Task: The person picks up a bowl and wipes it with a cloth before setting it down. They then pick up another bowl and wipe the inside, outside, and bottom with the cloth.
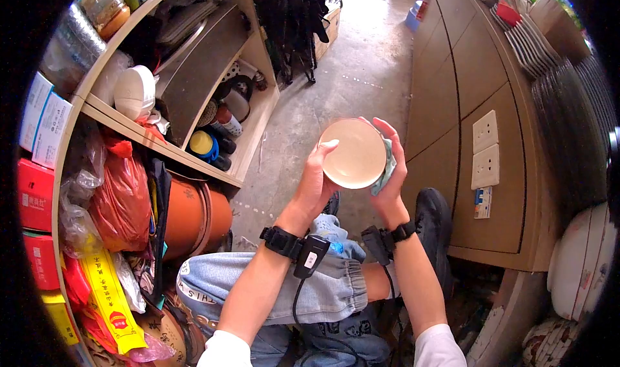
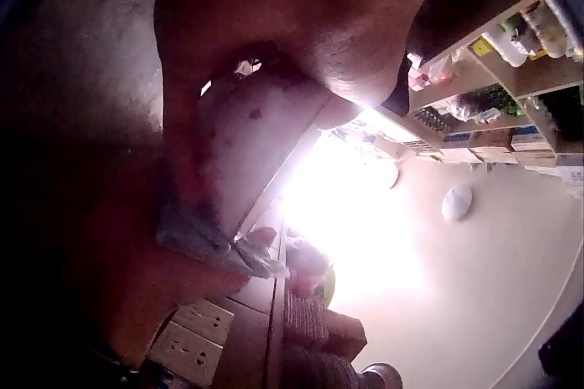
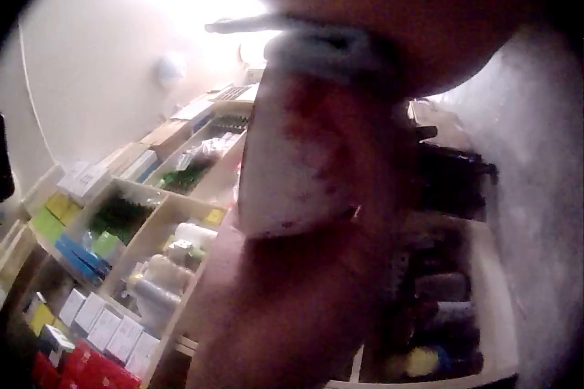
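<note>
A round, cream-coloured bowl is held up in front of the body, its inside facing the head camera. On its left my left hand grips it, thumb over the rim and fingers around the outside. From the right, my right hand curves along the bowl's side and holds a grey-green cloth against it. Reddish marks show on the bowl's pale outer wall in the right wrist view. Folds of the cloth lie by the rim in the left wrist view.
Wooden shelves crowded with jars and bags stand at left, with an orange pot below. A brown cabinet with wall sockets is at right, bearing stacked dishes. Concrete floor runs between them.
</note>
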### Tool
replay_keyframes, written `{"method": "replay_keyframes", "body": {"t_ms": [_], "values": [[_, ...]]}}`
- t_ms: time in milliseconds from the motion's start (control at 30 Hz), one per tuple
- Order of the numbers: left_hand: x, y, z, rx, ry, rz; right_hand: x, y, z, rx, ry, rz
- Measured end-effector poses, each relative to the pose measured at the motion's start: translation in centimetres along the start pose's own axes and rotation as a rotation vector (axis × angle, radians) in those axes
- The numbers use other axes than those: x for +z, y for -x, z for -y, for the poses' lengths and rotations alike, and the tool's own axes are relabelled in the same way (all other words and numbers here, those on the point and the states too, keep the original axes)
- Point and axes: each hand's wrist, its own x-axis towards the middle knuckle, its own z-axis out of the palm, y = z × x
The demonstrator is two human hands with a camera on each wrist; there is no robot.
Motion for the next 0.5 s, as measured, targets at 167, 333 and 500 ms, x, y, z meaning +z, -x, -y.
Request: {"method": "replay_keyframes", "body": {"t_ms": [167, 333, 500], "values": [[1.0, 0.6, -0.7, -0.026, -0.025, 0.085, -0.1, -0.1, 0.3, -0.081, -0.063, 0.013], [0.8, 0.6, -0.7, -0.045, -0.017, 0.157, -0.9, -0.4, 1.1, -0.070, 0.054, 0.142], [1.0, 0.6, -0.8, -0.093, 0.004, 0.174, -1.2, -0.4, 2.0, 0.025, 0.085, 0.180]]}}
